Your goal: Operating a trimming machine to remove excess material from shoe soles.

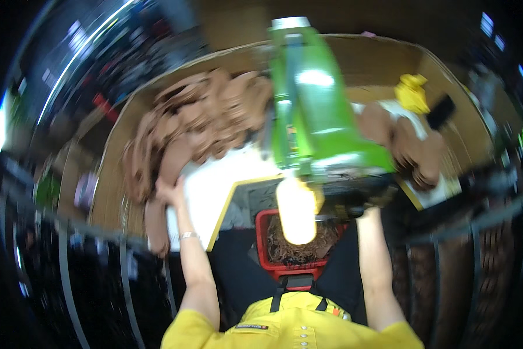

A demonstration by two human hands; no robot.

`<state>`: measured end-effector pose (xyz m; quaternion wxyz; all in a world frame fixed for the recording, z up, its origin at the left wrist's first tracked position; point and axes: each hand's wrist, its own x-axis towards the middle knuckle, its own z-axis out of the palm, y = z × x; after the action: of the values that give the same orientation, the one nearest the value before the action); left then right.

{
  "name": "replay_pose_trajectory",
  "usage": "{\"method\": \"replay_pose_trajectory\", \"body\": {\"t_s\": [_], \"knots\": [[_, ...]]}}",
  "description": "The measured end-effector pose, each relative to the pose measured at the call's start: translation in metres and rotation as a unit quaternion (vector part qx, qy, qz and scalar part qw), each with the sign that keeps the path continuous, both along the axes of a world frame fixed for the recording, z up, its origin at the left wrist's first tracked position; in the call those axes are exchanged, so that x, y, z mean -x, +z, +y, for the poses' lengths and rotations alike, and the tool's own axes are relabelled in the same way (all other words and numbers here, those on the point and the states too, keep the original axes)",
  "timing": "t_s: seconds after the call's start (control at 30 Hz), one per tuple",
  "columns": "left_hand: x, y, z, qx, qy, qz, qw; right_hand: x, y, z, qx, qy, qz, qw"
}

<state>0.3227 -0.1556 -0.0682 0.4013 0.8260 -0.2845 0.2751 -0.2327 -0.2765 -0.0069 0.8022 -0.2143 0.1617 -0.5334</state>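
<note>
Along the left of the worktable, brown shoe-sole-shaped pieces (200,107) lie in a thick overlapping heap. My left hand (170,192) is at the near edge of this heap, its fingers closed on one brown sole (155,224). In the middle stands a green machine (325,110) with a glowing lamp (297,212) at its front. My right hand (368,214) is beside the machine's dark lower part (354,192); blur and shadow hide its fingers. More brown soles (421,154) lie to the right of the machine.
A cardboard wall (383,61) curves around the table. White board (206,183) with a yellow edge covers part of it. A red bin (263,238) of brown scraps sits between my legs. A yellow crumpled item (411,93) and a dark object (441,112) are at the right.
</note>
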Motion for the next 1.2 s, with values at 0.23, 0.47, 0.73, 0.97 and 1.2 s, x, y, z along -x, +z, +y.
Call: {"method": "replay_pose_trajectory", "body": {"t_s": [0.23,0.47,0.73,0.97,1.2], "knots": [[0.053,0.060,-0.013,-0.146,-0.008,0.211,0.966,0.017,-0.077,0.093,-0.238,-0.013,-0.071,0.969],[0.089,0.052,0.058,-0.096,-0.079,0.123,0.985,-0.046,-0.061,0.142,-0.267,0.085,0.041,0.959],[0.273,0.102,0.155,-0.182,-0.454,0.255,0.834,-0.031,-0.056,0.170,-0.165,0.116,0.152,0.968],[0.355,0.085,0.112,0.086,-0.589,0.588,0.547,0.042,-0.018,0.219,-0.073,0.053,0.295,0.951],[0.432,0.090,0.063,0.010,-0.571,0.524,0.632,0.018,-0.025,0.270,-0.134,-0.007,0.229,0.964]]}}
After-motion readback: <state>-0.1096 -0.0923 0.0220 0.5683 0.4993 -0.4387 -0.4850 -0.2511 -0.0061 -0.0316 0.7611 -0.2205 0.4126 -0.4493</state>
